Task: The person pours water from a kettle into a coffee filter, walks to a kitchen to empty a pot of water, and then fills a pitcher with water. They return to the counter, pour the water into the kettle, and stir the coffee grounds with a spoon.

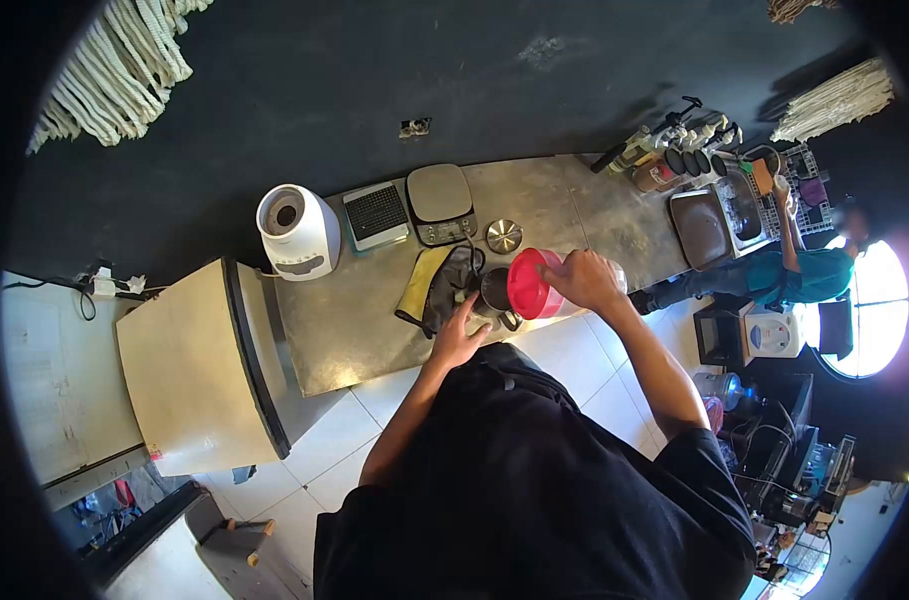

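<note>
My right hand [586, 281] grips the rim of a pink-red plastic container [532, 288], which is tilted with its mouth toward a dark metal jug [494, 289]. Against the near left side of the jug rests my left hand [458, 338], its fingers curved along the wall; part of the grip is hidden. What the container and jug hold cannot be made out. Left of the jug lies a dark and yellow cloth [436, 288]. A small round metal lid or dish [503, 236] sits just behind the jug.
On the metal counter [336, 340] stand a white appliance [299, 232], a tray with a black grid [376, 214] and a digital scale [441, 200]. Bottles [634, 150] and a sink [739, 210] are farther right. A person in a teal shirt [809, 277] works at the sink.
</note>
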A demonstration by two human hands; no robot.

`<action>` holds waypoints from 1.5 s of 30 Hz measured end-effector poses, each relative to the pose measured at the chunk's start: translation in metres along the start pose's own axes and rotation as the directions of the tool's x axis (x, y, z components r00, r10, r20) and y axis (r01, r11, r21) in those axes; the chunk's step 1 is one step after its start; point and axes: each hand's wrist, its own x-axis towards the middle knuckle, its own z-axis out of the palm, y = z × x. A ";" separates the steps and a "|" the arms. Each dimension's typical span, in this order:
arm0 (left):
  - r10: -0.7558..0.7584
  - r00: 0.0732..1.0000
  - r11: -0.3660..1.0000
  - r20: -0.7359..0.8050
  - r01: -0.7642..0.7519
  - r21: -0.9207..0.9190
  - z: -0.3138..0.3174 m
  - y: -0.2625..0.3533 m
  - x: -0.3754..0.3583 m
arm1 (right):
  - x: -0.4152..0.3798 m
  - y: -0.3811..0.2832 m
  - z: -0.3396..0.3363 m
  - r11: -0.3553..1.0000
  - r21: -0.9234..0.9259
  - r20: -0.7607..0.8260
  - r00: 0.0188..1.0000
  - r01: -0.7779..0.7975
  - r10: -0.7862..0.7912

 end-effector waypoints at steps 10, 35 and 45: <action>0.013 0.998 0.999 0.056 -0.011 -0.038 -0.006 0.005 -0.003 | 0.001 0.001 0.003 1.000 0.013 -0.022 1.000 0.023 -0.022; -0.063 0.991 0.998 -0.115 0.061 -0.024 0.001 -0.006 0.002 | -0.005 0.003 0.004 0.999 0.016 -0.007 0.999 -0.035 0.035; -0.047 0.990 0.999 -0.130 0.045 -0.018 0.001 -0.002 0.007 | -0.008 0.007 0.003 0.998 0.037 -0.016 0.999 -0.046 0.047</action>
